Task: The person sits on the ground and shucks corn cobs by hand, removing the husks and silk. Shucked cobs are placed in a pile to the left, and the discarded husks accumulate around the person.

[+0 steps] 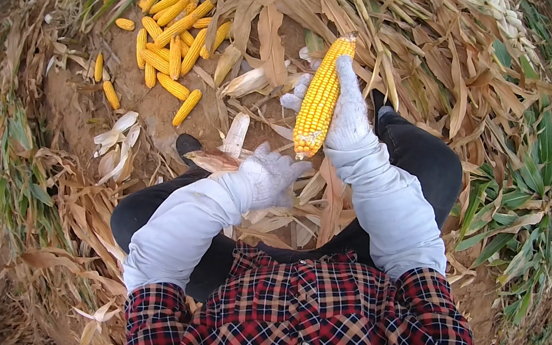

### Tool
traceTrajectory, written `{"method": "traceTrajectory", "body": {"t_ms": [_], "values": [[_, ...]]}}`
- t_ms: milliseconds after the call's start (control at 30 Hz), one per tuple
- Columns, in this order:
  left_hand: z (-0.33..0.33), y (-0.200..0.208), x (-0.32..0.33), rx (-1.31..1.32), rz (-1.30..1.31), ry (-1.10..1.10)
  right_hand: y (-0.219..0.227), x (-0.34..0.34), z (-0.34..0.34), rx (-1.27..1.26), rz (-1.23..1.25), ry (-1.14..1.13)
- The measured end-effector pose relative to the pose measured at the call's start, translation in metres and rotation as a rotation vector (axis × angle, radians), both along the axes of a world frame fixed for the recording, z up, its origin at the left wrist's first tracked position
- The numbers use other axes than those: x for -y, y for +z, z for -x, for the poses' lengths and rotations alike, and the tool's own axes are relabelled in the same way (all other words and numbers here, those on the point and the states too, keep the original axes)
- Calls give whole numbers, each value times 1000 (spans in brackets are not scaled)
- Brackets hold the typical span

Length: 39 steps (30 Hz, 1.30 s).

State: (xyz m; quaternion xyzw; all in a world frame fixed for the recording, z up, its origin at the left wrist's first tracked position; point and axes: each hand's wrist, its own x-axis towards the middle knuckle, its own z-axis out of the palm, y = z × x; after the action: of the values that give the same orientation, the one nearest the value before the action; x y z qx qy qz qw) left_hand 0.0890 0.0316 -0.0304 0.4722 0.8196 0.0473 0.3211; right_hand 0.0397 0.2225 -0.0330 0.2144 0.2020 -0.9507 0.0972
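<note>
My right hand (pixel 352 108), in a white knit glove, grips a husked yellow ear of corn (pixel 319 99). The ear stands nearly upright in view, with its blunt, pale end toward me; gloved fingertips show past its left side. Below and to the left of that end is my left hand (pixel 269 177), also gloved, its fingers loosely apart and pointing toward the ear. No corn is in it. A dry husk piece (pixel 213 161) shows beside the left wrist; whether they touch I cannot tell. Another pale husk (pixel 236 134) stands just beyond.
Several husked ears (pixel 174 44) lie piled on bare soil at the far left, with a few strays nearer. Cut corn stalks and dry leaves (pixel 418 35) spread across the far side. Green leaves (pixel 513 207) lie to the right; loose husks (pixel 120 145) are at the left. My bent legs (pixel 422 161) flank the hands.
</note>
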Motion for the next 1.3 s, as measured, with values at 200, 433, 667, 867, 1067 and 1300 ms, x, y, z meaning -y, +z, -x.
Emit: {"method": "traceTrajectory", "body": {"t_ms": [200, 433, 667, 867, 1067, 1300], "values": [[31, -16, 27, 316, -431, 719, 12, 3, -1, -89, -82, -73], [16, 1, -1, 785, -788, 1082, 11, 23, -16, -159, -303, 73], [10, 16, 24, 1236, -749, 1040, 14, 13, -6, -247, -380, -39], [7, 21, 30, 1278, -732, 1000, 26, -1, -3, -241, -340, -66], [12, 17, 27, 1076, -574, 1030, 17, -7, -1, -226, -288, -47], [16, 2, 26, 261, -453, 879, 14, -18, 4, -94, -101, 19]]}}
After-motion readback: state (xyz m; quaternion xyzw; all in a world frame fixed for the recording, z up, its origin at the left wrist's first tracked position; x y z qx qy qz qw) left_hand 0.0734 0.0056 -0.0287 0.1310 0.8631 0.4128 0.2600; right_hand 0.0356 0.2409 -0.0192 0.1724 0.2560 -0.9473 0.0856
